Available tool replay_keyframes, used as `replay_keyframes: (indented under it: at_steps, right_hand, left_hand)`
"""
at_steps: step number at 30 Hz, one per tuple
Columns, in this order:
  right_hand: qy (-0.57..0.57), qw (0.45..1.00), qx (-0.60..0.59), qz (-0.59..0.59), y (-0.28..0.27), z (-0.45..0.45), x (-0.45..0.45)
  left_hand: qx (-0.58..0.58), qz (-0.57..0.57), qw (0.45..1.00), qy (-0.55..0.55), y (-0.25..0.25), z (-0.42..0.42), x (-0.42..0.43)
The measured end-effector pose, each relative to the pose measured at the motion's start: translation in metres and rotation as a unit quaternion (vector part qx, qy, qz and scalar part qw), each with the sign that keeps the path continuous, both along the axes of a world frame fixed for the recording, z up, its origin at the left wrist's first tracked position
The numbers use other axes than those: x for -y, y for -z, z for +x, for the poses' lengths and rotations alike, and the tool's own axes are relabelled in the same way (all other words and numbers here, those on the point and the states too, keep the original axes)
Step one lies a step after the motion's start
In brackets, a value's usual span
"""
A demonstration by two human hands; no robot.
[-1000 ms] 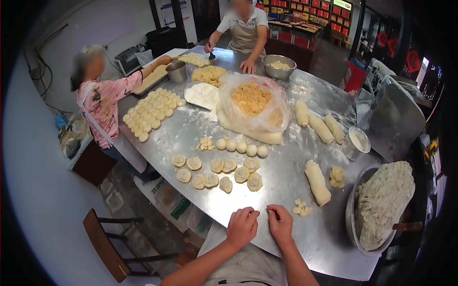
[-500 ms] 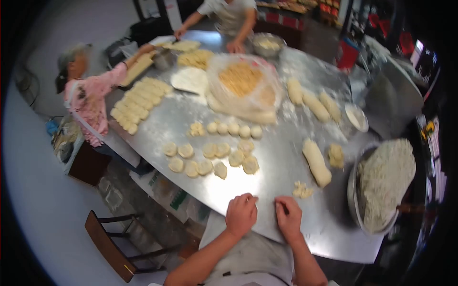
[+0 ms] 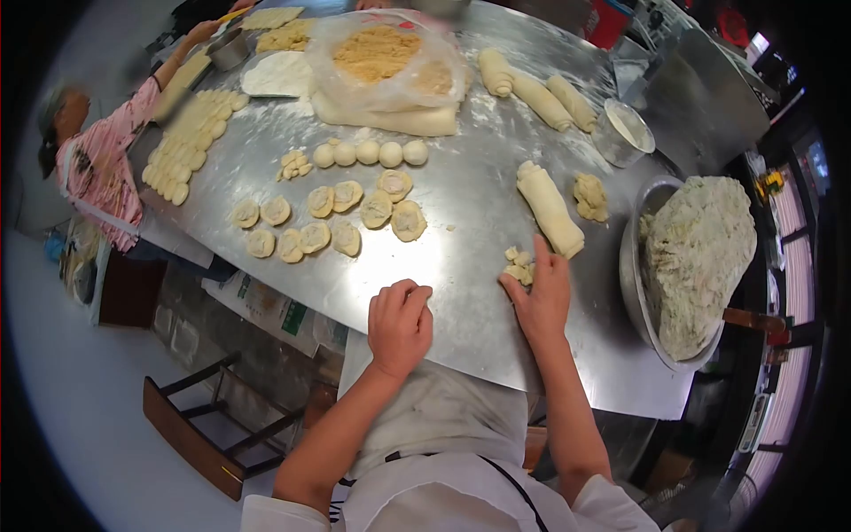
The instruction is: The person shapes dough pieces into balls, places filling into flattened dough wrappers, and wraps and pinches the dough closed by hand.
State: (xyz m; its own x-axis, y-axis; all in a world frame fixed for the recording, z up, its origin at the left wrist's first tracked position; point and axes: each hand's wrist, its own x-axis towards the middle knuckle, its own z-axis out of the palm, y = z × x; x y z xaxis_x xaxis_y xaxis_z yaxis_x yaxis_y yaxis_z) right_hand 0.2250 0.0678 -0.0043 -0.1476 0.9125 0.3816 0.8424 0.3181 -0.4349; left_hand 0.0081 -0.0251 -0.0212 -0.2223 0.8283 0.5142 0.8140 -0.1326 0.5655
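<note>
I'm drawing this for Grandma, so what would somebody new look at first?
Probably the huge, pale, lumpy mass rising above its metal bowl on the right of the table. Next might come the crumbly orange-brown heap in a clear plastic bag toward the far side. Closer in, the right hand has its thumb and fingers around a little pile of pale pieces, near a dough roll.

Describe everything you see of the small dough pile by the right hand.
The dough pile is a loose heap of small, pale-yellow, uneven chunks, some overlapping. It rests on the metal table, beside the near end of a roll. The right hand spreads around it, thumb and forefinger apart; contact is unclear.
</note>
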Motion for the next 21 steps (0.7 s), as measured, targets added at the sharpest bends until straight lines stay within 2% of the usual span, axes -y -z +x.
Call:
replay_keyframes:
  at_steps: [3,6,9,12,15,18,21]
  right_hand:
    - [-0.037,0.996,0.073,-0.024,0.004,-0.021,-0.022]
    - [-0.116,0.988,0.092,-0.050,0.005,-0.030,-0.043]
    - [-0.125,0.989,0.075,-0.005,0.019,-0.033,-0.063]
    - [-0.129,0.989,0.061,-0.045,0.008,-0.040,-0.063]
    - [-0.105,0.988,0.080,0.080,-0.015,-0.050,-0.058]
    - [-0.136,0.985,0.083,0.064,-0.034,-0.062,-0.069]
    - [-0.199,0.962,-0.107,-0.154,-0.027,-0.108,-0.076]
  left_hand:
    - [0.002,-0.010,1.000,-0.002,-0.003,0.000,0.001]
    - [-0.006,-0.004,1.000,0.000,0.001,-0.003,0.002]
    - [-0.002,0.006,1.000,0.001,0.003,-0.003,0.002]
    - [0.012,0.000,1.000,0.004,0.001,-0.006,0.003]
    - [0.025,-0.014,1.000,0.004,0.002,-0.007,0.002]
    - [0.034,-0.010,0.999,0.003,0.005,-0.008,0.002]
    - [0.043,-0.009,0.999,0.004,0.005,-0.009,0.003]
